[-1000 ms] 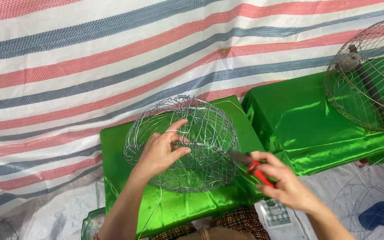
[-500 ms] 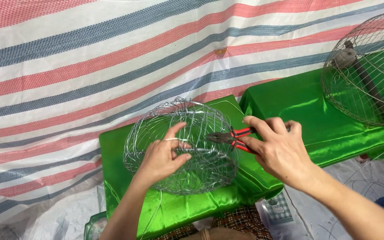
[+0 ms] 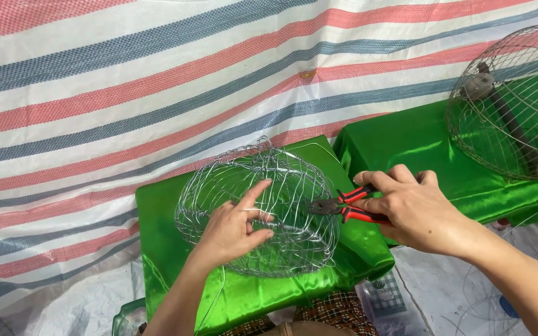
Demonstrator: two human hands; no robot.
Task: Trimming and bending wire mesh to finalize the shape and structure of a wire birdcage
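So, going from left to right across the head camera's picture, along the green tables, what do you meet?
Left hand on the wire basket → red-handled pliers → right hand gripping them → second green table → big round wire cage at the right edge.

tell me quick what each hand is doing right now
Left hand: open, fingers resting on the wire basket.
Right hand: closed around the red-handled pliers, whose tip is at the basket.
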